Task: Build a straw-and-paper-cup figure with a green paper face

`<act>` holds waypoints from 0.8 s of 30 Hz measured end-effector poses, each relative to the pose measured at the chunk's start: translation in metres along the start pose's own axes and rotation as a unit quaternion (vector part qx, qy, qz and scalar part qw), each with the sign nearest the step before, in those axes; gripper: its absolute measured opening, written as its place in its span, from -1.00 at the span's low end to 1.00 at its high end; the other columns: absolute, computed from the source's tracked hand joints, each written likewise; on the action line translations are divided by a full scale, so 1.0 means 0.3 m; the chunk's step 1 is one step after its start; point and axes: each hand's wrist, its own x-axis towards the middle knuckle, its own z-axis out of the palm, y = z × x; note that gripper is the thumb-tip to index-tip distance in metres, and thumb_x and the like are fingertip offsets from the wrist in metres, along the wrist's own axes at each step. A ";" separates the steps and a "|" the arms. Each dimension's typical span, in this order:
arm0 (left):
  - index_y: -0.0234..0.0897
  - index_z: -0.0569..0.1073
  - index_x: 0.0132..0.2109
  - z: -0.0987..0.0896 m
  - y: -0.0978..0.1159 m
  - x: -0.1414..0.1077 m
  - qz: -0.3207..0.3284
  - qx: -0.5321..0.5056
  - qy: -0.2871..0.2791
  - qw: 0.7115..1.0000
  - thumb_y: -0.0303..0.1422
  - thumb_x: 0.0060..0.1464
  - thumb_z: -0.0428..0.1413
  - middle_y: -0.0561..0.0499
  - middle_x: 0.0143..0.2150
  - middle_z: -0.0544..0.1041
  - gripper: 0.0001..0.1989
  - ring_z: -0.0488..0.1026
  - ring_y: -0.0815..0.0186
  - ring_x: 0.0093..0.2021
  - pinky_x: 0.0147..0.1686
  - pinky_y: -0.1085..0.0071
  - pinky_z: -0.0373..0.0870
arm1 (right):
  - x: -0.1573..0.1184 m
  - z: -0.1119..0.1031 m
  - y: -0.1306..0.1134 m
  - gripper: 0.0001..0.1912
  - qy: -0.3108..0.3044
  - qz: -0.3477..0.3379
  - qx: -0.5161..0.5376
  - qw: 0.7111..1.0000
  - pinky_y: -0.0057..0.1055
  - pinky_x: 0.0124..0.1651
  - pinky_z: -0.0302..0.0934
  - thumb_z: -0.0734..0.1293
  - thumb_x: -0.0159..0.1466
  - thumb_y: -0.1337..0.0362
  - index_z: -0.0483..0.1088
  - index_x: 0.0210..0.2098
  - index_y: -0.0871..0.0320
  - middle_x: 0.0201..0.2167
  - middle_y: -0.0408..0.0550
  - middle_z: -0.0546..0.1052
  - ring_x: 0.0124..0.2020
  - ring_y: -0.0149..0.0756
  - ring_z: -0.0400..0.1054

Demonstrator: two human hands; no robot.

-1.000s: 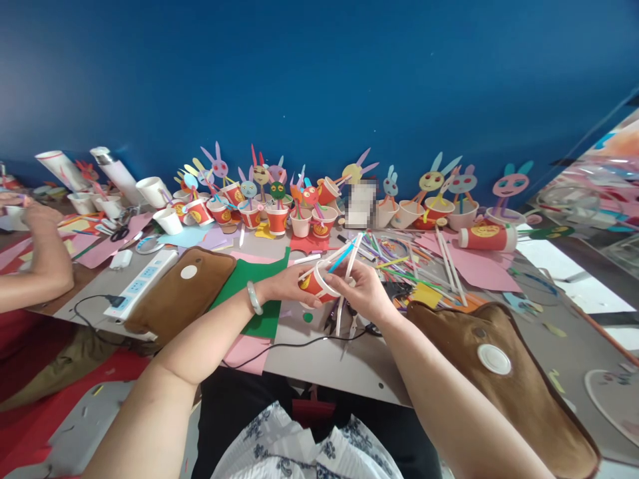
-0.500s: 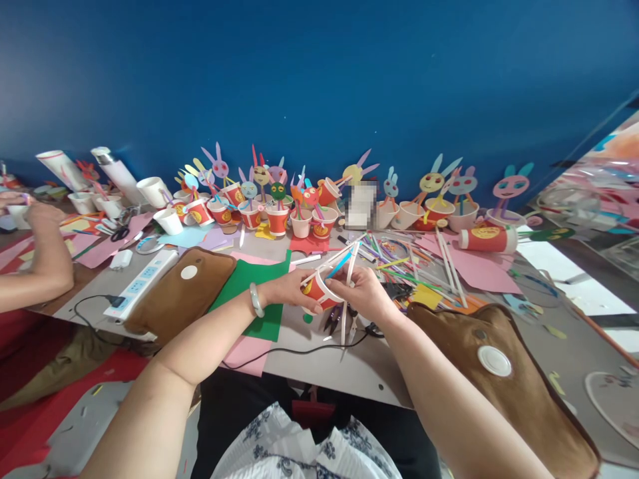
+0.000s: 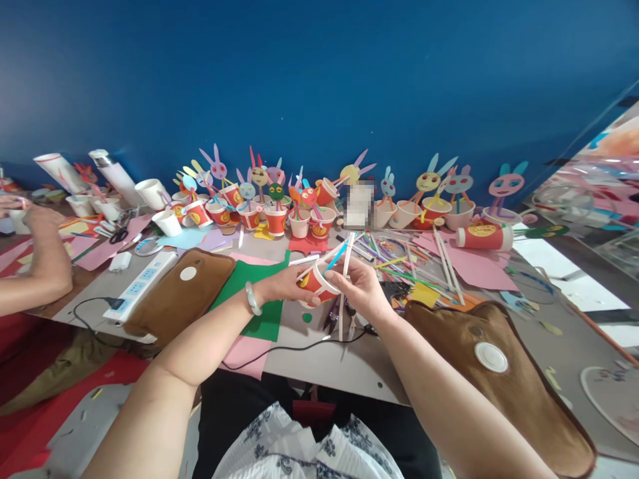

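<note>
Head view: above the worktop (image 3: 319,362), the left hand (image 3: 287,285) grips a red paper cup (image 3: 314,281) tipped sideways, mouth facing right. The right hand (image 3: 362,287) pinches a white straw (image 3: 343,286), standing near vertical, at its rim.

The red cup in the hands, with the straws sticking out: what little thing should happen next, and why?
Probably push the white straw further through the red paper cup. The left hand steadies the cup, the right hand pinches the straw, and most of it hangs below the cup, unlike the finished bunny cups behind.
</note>
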 end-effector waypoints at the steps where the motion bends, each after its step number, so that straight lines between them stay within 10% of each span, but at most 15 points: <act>1: -0.33 0.51 0.07 -0.003 0.003 -0.001 0.001 -0.003 0.003 1.000 -0.17 -0.13 0.43 -0.09 -0.10 0.58 -0.37 0.51 0.20 -0.13 -0.13 0.34 0.45 | 0.000 0.002 0.007 -0.54 0.018 -0.010 0.008 1.000 -0.24 -0.09 0.40 0.42 0.24 -0.08 0.51 -0.07 0.15 -0.15 0.04 0.65 -0.14 -0.11 0.53; 7: -0.35 0.52 0.02 -0.036 -0.010 0.011 0.063 -0.032 0.158 0.985 -0.11 -0.06 0.38 -0.16 -0.09 0.61 -0.44 0.55 0.11 -0.09 -0.09 0.27 0.47 | 0.010 0.001 0.047 -0.37 0.144 -0.053 0.001 0.988 -0.06 0.16 0.34 0.40 0.25 -0.13 0.33 0.19 0.05 0.07 0.13 0.57 0.12 -0.06 0.46; 15: -0.30 0.48 0.01 -0.120 -0.104 0.058 0.108 -0.041 0.455 0.883 -0.12 -0.09 0.36 -0.18 -0.01 0.61 -0.45 0.57 0.13 -0.05 -0.04 0.20 0.51 | 0.034 0.004 0.115 -0.51 0.163 -0.014 -0.110 0.980 0.02 0.21 0.25 0.38 0.24 0.08 0.34 0.11 0.11 0.02 0.11 0.59 0.10 -0.05 0.45; 24: -0.32 0.45 0.09 -0.178 -0.150 0.057 0.051 -0.027 0.442 0.895 -0.27 -0.07 0.35 -0.18 0.01 0.61 -0.43 0.56 0.14 -0.02 -0.01 0.24 0.52 | 0.048 0.010 0.142 -0.74 0.096 -0.031 -0.257 0.961 -0.02 0.13 0.26 0.33 0.18 0.24 0.48 -0.13 0.11 -0.08 0.08 0.60 0.01 0.01 0.42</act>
